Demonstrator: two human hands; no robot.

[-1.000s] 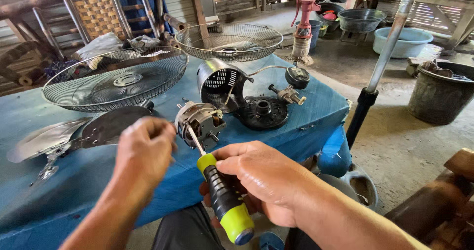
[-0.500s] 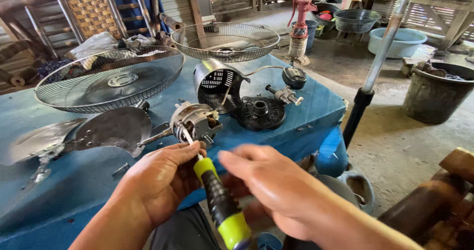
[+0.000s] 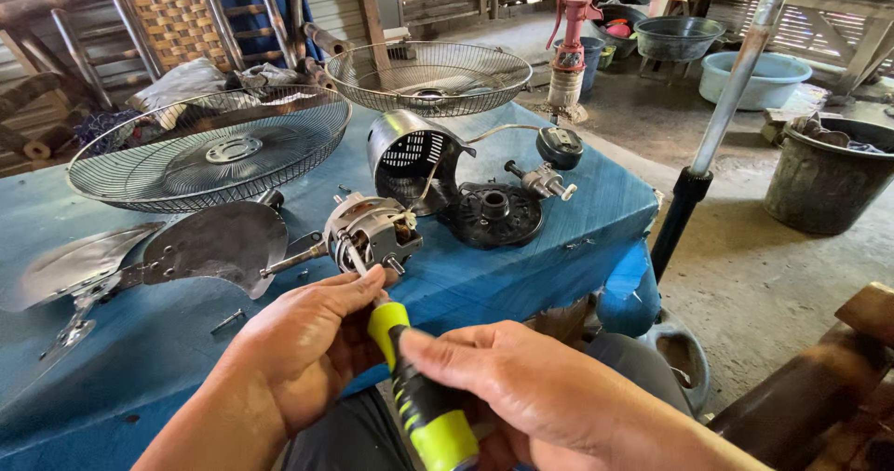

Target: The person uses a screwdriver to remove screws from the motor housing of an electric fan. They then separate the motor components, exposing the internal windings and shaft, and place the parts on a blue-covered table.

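A small fan motor (image 3: 371, 233) with a shaft sticking out to the left lies near the front edge of the blue table (image 3: 577, 212). A screwdriver (image 3: 410, 378) with a yellow-green and black handle has its metal tip against the motor. My right hand (image 3: 507, 392) grips the handle from the right. My left hand (image 3: 307, 345) pinches the shaft just above the handle, fingers close to the motor.
Metal fan blades (image 3: 177, 252) lie at the left, two wire fan guards (image 3: 209, 145) (image 3: 426, 75) at the back. A black motor housing (image 3: 410, 154) and a round black plate (image 3: 494, 212) sit behind the motor. A grey pole (image 3: 722, 117) stands right of the table, a bucket (image 3: 824, 178) beyond.
My left hand has dropped from above the motor and closed on the screwdriver's shaft. My right hand has slid down the handle. The view has shifted closer to the motor.
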